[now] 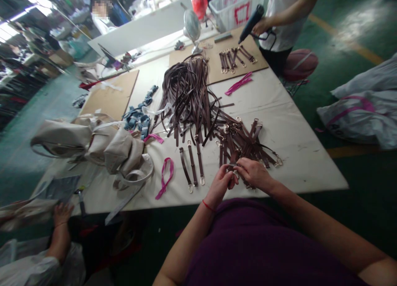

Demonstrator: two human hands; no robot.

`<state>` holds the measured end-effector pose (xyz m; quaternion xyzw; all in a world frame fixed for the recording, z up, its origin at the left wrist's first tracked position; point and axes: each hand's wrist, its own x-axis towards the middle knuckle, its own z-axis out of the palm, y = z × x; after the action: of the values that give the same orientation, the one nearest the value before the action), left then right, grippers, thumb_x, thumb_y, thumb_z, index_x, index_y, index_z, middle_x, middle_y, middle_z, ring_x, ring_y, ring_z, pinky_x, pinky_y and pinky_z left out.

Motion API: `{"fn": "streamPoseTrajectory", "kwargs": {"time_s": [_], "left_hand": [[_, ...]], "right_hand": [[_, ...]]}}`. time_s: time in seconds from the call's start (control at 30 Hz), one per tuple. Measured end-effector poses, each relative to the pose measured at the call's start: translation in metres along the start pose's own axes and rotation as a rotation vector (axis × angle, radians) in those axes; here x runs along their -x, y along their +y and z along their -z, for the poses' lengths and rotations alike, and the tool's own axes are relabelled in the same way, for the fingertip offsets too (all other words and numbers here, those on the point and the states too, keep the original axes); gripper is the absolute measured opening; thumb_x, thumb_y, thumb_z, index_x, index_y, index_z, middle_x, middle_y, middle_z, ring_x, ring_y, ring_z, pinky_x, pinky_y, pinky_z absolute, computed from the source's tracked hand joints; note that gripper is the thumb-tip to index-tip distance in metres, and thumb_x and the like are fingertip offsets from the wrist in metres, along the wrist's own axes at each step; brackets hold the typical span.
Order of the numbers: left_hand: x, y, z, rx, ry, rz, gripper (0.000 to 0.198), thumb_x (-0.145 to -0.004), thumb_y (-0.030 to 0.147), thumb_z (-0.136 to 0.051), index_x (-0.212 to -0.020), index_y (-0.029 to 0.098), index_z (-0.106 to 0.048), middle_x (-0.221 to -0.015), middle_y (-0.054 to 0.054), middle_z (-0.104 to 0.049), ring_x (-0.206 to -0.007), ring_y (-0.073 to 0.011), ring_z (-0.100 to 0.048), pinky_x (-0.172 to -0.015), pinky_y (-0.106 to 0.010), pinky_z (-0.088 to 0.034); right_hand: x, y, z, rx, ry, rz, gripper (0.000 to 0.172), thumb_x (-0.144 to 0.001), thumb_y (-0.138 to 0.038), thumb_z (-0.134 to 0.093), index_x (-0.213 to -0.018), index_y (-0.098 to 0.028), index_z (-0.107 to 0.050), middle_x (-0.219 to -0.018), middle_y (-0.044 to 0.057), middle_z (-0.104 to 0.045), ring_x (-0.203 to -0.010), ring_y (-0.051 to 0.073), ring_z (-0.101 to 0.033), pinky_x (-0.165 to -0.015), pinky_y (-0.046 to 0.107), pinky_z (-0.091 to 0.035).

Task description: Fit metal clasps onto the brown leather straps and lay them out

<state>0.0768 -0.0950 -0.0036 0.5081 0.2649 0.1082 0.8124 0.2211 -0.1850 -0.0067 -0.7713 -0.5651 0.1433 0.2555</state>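
Note:
My left hand [223, 181], with a red string at the wrist, is closed on one end of a brown strap close to the table's front edge. Beside it my right hand [252, 172] pinches the same strap, and fingers cover most of it. A small metal clasp [235, 174] shows between the two hands. Just beyond them lies a pile of short brown straps [242, 139] with gold-coloured clips. Three short straps [192, 162] lie side by side to the left. Farther back spreads a large bundle of long brown straps [187, 87].
Beige bags [93, 141] and blue strips [139, 116] lie on the left of the table. Pink ribbons [165, 176] are scattered about. A co-worker's hand [262, 26] holds a heat gun [252, 22] at the far right, near a fan [192, 25]. Another person's hand [63, 215] is lower left.

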Motion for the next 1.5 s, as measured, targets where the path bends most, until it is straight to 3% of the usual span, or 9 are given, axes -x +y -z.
{"fn": "streamPoseTrajectory", "kwargs": {"time_s": [0.3, 0.5, 0.63, 0.77, 0.97, 1.13, 1.27, 1.37, 1.5], "left_hand": [[-0.003, 0.006, -0.003, -0.010, 0.015, 0.020, 0.038, -0.083, 0.039, -0.057, -0.110, 0.017, -0.044, -0.063, 0.003, -0.059, -0.043, -0.0057, -0.038, -0.046, -0.021, -0.023], [-0.005, 0.006, -0.004, -0.010, 0.012, 0.023, 0.033, -0.082, 0.037, -0.057, -0.107, 0.017, -0.046, -0.063, 0.003, -0.058, -0.043, -0.0056, -0.039, -0.045, -0.021, -0.023], [-0.004, 0.006, -0.005, -0.020, 0.008, 0.022, 0.034, -0.081, 0.038, -0.058, -0.106, 0.018, -0.045, -0.062, 0.003, -0.058, -0.042, -0.0052, -0.037, -0.045, -0.021, -0.022], [-0.003, 0.007, -0.006, -0.044, 0.005, 0.016, 0.036, -0.082, 0.039, -0.058, -0.108, 0.018, -0.045, -0.062, 0.004, -0.058, -0.042, -0.0055, -0.037, -0.045, -0.021, -0.022], [-0.001, 0.006, -0.007, -0.040, 0.009, 0.012, 0.036, -0.082, 0.039, -0.056, -0.109, 0.018, -0.043, -0.062, 0.003, -0.059, -0.042, -0.0060, -0.038, -0.044, -0.021, -0.022], [0.000, 0.006, -0.006, -0.049, 0.004, 0.004, 0.033, -0.083, 0.037, -0.055, -0.107, 0.017, -0.044, -0.061, 0.003, -0.058, -0.042, -0.0059, -0.037, -0.044, -0.021, -0.021], [0.001, 0.004, -0.005, -0.066, 0.004, 0.001, 0.033, -0.082, 0.038, -0.056, -0.106, 0.017, -0.045, -0.061, 0.003, -0.058, -0.042, -0.0058, -0.037, -0.044, -0.021, -0.021], [0.003, 0.003, -0.004, -0.061, -0.002, 0.004, 0.035, -0.082, 0.037, -0.056, -0.108, 0.017, -0.045, -0.061, 0.003, -0.059, -0.042, -0.0059, -0.038, -0.044, -0.021, -0.022], [0.005, 0.003, -0.004, -0.025, 0.011, -0.002, 0.033, -0.083, 0.037, -0.056, -0.107, 0.017, -0.044, -0.061, 0.003, -0.059, -0.042, -0.0058, -0.037, -0.043, -0.021, -0.021]], "right_hand": [[-0.002, 0.011, -0.001, -0.435, 0.062, -0.109, 0.036, -0.097, -0.047, -0.038, -0.080, -0.021, -0.055, -0.070, 0.000, -0.057, -0.067, 0.016, -0.054, -0.064, 0.026, -0.038], [0.002, 0.012, 0.002, -0.203, 0.032, -0.042, 0.029, -0.095, -0.045, -0.044, -0.088, -0.021, -0.059, -0.085, 0.005, -0.062, -0.076, 0.018, -0.057, -0.066, 0.027, -0.037], [0.003, 0.010, 0.001, -0.083, 0.029, -0.026, 0.029, -0.097, -0.043, -0.042, -0.088, -0.021, -0.059, -0.084, 0.005, -0.061, -0.076, 0.018, -0.057, -0.065, 0.027, -0.035], [0.002, 0.010, -0.001, -0.070, 0.062, 0.004, 0.032, -0.097, -0.043, -0.040, -0.082, -0.021, -0.058, -0.080, 0.004, -0.060, -0.076, 0.017, -0.057, -0.066, 0.027, -0.035], [0.001, 0.012, -0.001, -0.320, 0.106, -0.074, 0.033, -0.098, -0.046, -0.038, -0.084, -0.021, -0.055, -0.078, 0.002, -0.059, -0.071, 0.016, -0.056, -0.066, 0.026, -0.037], [0.004, 0.009, 0.002, -0.135, 0.013, -0.026, 0.031, -0.097, -0.046, -0.041, -0.088, -0.021, -0.057, -0.084, 0.004, -0.060, -0.075, 0.017, -0.057, -0.065, 0.027, -0.035], [0.006, 0.005, 0.001, -0.014, 0.019, 0.011, 0.033, -0.098, -0.044, -0.038, -0.085, -0.020, -0.057, -0.083, 0.005, -0.060, -0.073, 0.017, -0.056, -0.063, 0.027, -0.033], [0.005, 0.005, -0.001, -0.075, 0.069, 0.027, 0.035, -0.098, -0.044, -0.038, -0.081, -0.020, -0.056, -0.081, 0.004, -0.060, -0.074, 0.017, -0.056, -0.065, 0.027, -0.034], [0.004, 0.009, -0.001, -0.349, 0.150, -0.089, 0.035, -0.099, -0.045, -0.036, -0.081, -0.021, -0.055, -0.072, 0.001, -0.058, -0.068, 0.015, -0.054, -0.064, 0.026, -0.037]]}}
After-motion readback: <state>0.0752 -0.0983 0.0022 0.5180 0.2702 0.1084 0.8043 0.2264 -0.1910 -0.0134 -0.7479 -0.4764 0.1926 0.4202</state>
